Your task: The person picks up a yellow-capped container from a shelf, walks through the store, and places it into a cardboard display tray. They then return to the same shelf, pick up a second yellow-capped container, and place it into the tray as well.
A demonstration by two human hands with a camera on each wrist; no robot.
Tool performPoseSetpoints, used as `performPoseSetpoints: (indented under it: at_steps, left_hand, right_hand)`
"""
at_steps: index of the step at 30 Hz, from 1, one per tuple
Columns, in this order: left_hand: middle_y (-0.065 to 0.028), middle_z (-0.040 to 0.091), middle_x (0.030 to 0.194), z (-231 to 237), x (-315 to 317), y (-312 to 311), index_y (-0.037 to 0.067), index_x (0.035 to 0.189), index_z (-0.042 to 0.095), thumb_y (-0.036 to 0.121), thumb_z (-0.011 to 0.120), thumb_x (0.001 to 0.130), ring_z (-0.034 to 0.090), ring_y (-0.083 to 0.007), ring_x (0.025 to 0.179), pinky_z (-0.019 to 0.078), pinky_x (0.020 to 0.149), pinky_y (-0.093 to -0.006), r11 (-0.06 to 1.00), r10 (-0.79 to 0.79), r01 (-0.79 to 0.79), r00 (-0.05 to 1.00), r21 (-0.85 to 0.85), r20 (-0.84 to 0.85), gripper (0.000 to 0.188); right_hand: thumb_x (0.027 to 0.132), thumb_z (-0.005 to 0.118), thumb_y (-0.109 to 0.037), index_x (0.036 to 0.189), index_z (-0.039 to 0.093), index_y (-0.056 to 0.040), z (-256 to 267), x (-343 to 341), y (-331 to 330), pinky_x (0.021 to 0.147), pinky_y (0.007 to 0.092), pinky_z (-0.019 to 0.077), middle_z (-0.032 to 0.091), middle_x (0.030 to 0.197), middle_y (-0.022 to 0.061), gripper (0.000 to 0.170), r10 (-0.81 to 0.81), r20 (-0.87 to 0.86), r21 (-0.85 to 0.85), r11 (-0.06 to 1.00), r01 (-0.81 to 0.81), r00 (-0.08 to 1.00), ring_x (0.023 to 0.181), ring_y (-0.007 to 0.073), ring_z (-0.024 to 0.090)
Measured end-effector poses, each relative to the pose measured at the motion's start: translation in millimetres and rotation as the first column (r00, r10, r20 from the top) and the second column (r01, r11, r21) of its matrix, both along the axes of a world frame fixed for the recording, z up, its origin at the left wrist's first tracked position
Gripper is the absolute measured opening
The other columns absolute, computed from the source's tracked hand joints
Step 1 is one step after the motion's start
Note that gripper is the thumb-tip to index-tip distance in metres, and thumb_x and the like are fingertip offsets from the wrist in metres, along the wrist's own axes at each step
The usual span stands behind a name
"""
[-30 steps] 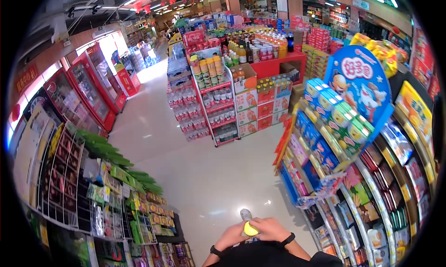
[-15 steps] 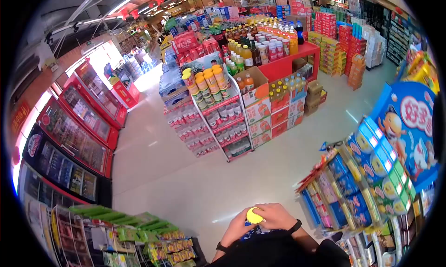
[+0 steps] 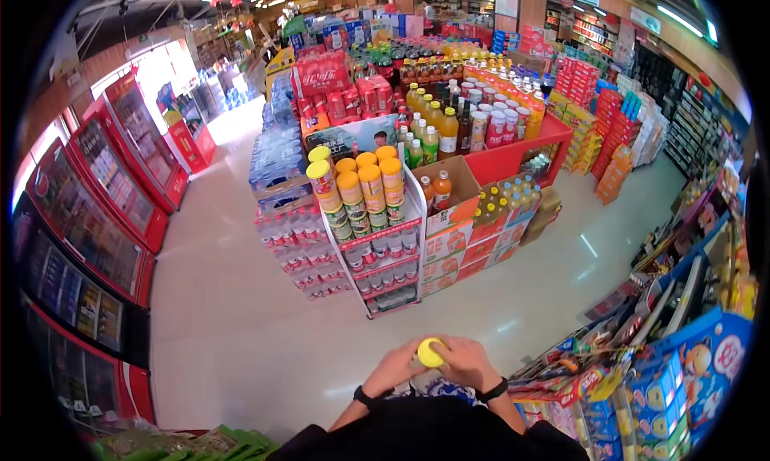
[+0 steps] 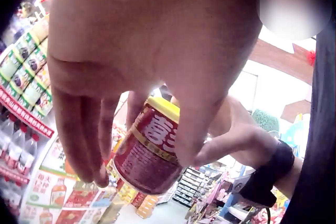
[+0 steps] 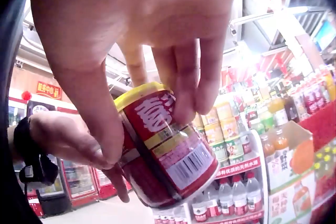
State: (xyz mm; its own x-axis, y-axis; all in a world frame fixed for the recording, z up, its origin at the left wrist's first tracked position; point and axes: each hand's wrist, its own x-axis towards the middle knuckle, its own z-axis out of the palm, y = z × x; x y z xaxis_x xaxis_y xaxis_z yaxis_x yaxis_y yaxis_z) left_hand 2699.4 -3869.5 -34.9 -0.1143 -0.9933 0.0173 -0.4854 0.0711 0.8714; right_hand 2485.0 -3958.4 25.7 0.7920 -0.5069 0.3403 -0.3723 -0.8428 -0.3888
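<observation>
A small red can (image 5: 157, 153) with a yellow plastic lid (image 3: 431, 352) is held in front of my body by both hands. White lettering runs around its side, and in the right wrist view a barcode label shows too. My left hand (image 3: 391, 370) grips the can from one side, its thumb and fingers around the wall. On the opposite side my right hand (image 3: 467, 365) holds it, thumb and fingers curled about it close to the lid. The can tilts in both wrist views. A dark band sits on each wrist.
Ahead stands a wheeled rack (image 3: 377, 256) with yellow-lidded cans on top and bottles on its lower shelves. Stacked drink cartons (image 3: 449, 248) adjoin it. Red fridges (image 3: 104, 204) line the left wall. Snack shelving (image 3: 634, 405) runs close along my right. Pale tiled floor (image 3: 241, 333) lies between.
The view has moved forward, so the wheeled rack and cartons look nearer. The left-hand snack rack has mostly slid out of view. Both hands keep holding the can.
</observation>
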Motion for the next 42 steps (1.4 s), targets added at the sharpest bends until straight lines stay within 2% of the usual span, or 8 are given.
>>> performPoseSetpoints:
  at_steps: [3,8,12,20,24,34,38,42]
  left_hand:
    - [-0.0147,0.063,0.145,50,22,-51,0.018,0.159,0.048,0.017,0.082,0.092,0.070,-0.0413,0.118,0.0596,0.095,-0.0454,0.988,0.125,-0.120,0.991,-0.101,0.049,0.075]
    - [-0.0130,0.064,0.141,50,70,-110,0.018,0.159,0.047,0.012,0.084,0.089,0.075,-0.0340,0.107,0.0615,0.088,-0.0425,0.952,0.306,-0.303,0.950,0.046,-0.065,0.079]
    - [-0.0138,0.065,0.138,40,115,-162,0.010,0.156,0.049,0.009,0.085,0.088,0.074,-0.0322,0.105,0.0616,0.088,-0.0406,0.899,0.426,-0.427,0.904,-0.100,-0.033,0.076]
    - [-0.0189,0.059,0.145,90,162,-252,0.003,0.152,0.052,0.005,0.081,0.093,0.072,-0.0329,0.117,0.0602,0.098,-0.0402,0.725,0.633,-0.622,0.771,-0.295,-0.070,0.066]
    - [-0.0230,0.051,0.154,86,172,-283,0.002,0.167,0.033,0.003,0.079,0.093,0.067,-0.0336,0.130,0.0588,0.105,-0.0427,0.681,0.663,-0.696,0.718,-0.228,-0.213,0.088]
    - [-0.0221,0.030,0.173,91,211,-304,0.006,0.173,0.024,-0.004,0.074,0.093,0.060,-0.0334,0.141,0.0556,0.110,-0.0439,0.845,0.404,-0.503,0.823,-0.183,-0.399,0.095]
    - [-0.0238,0.015,0.181,93,229,-306,0.006,0.170,0.030,0.000,0.076,0.095,0.061,-0.0321,0.141,0.0550,0.110,-0.0424,0.897,0.356,-0.393,0.913,-0.203,-0.198,0.088]
    - [-0.0259,0.012,0.181,96,240,-304,0.006,0.168,0.032,0.002,0.076,0.096,0.064,-0.0316,0.138,0.0554,0.109,-0.0416,0.915,0.327,-0.372,0.910,-0.157,-0.254,0.084]
  right_hand:
    - [0.074,0.076,-0.005,0.123,0.070,-0.0116,9,36,-47,0.081,0.0434,0.0590,0.070,0.137,0.0102,0.050,-0.063,0.030,-0.066,0.996,0.065,0.998,0.096,0.0322,0.070]
    - [0.073,0.081,-0.006,0.123,0.071,-0.0117,3,94,-124,0.080,0.0416,0.0593,0.068,0.146,0.0080,0.051,0.000,0.211,-0.046,0.999,0.010,0.978,0.094,0.0299,0.068]
    - [0.075,0.082,-0.006,0.123,0.072,-0.0109,7,146,-191,0.081,0.0390,0.0593,0.069,0.147,0.0089,0.050,0.080,0.300,-0.039,0.997,-0.071,0.951,0.094,0.0290,0.068]
    - [0.075,0.086,-0.004,0.126,0.069,-0.0087,39,246,-320,0.084,0.0399,0.0595,0.069,0.147,0.0116,0.054,0.212,0.513,-0.016,0.971,-0.237,0.832,0.100,0.0342,0.070]
    - [0.075,0.086,-0.004,0.125,0.068,-0.0084,53,291,-359,0.087,0.0414,0.0593,0.069,0.148,0.0124,0.054,0.238,0.546,0.008,0.957,-0.289,0.803,0.103,0.0371,0.071]
    - [0.083,0.089,-0.009,0.131,0.067,-0.0069,61,354,-390,0.090,0.0421,0.0595,0.067,0.149,0.0162,0.053,0.056,0.542,0.178,0.967,-0.179,0.838,0.108,0.0374,0.071]
    - [0.085,0.089,-0.011,0.134,0.066,-0.0063,60,364,-393,0.088,0.0398,0.0607,0.066,0.149,0.0172,0.055,-0.041,0.485,0.340,0.929,-0.145,0.873,0.114,0.0358,0.071]
    - [0.087,0.089,-0.011,0.135,0.066,-0.0058,65,380,-390,0.087,0.0381,0.0615,0.065,0.151,0.0183,0.053,-0.066,0.468,0.387,0.912,-0.137,0.881,0.120,0.0361,0.069]
